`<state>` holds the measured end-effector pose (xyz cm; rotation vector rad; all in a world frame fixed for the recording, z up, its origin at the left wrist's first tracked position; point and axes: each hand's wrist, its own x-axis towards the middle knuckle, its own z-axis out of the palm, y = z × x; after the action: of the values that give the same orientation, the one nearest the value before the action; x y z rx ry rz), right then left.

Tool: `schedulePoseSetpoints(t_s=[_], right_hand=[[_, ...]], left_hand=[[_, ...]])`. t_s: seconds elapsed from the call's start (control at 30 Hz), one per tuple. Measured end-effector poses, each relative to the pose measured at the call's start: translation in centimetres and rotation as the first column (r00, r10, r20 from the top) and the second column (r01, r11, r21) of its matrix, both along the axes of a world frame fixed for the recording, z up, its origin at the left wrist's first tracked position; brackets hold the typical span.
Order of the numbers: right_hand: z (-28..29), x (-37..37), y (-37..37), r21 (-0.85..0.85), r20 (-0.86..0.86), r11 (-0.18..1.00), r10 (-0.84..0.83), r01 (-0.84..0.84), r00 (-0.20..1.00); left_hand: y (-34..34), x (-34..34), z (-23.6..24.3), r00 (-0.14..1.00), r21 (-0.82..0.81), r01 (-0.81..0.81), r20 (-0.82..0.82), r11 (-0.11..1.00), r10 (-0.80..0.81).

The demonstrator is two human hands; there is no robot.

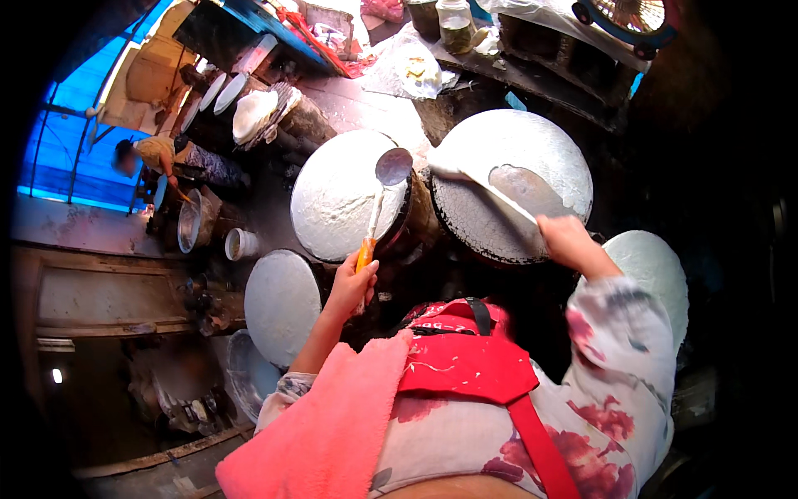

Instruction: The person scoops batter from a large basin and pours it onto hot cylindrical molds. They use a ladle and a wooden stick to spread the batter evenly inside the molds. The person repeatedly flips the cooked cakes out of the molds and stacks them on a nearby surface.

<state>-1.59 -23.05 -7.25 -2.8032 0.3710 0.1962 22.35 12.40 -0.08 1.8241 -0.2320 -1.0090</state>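
My left hand grips the orange handle of a metal ladle, whose bowl hangs over the right rim of a round griddle coated with white batter. My right hand holds a long flat white stick that reaches across a second round griddle to its left edge. That griddle is white over most of its face, with a darker bare patch under the stick.
Two more white round discs lie at lower left and far right. Another person crouches at left beside metal pots. Jars, plastic bags and a fan crowd the bench behind. A pink cloth hangs on my front.
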Motion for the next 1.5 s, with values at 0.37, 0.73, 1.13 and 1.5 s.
schedulePoseSetpoints(t_s=[0.37,0.73,1.13,1.5], right_hand=[[0.0,0.2,0.2,-0.013,0.129,0.998,0.057,-0.056,0.990],[0.9,-5.3,3.9,0.001,0.013,0.999,-0.040,0.040,0.999],[-0.9,-9.6,9.1,0.192,0.198,0.849,-0.525,0.492,0.828],[-2.4,-7.8,24.1,0.588,0.162,0.490,-0.851,0.644,0.500]], left_hand=[[-0.7,-1.0,-1.2,1.000,0.006,0.004,-0.029,1.000,-0.004],[0.9,-5.1,0.2,0.985,0.064,0.125,0.111,0.990,-0.132],[4.7,-4.8,-1.4,0.562,0.319,0.406,0.652,0.856,-0.509],[8.7,-1.1,-1.2,0.429,0.163,0.622,0.748,0.766,-0.507]])
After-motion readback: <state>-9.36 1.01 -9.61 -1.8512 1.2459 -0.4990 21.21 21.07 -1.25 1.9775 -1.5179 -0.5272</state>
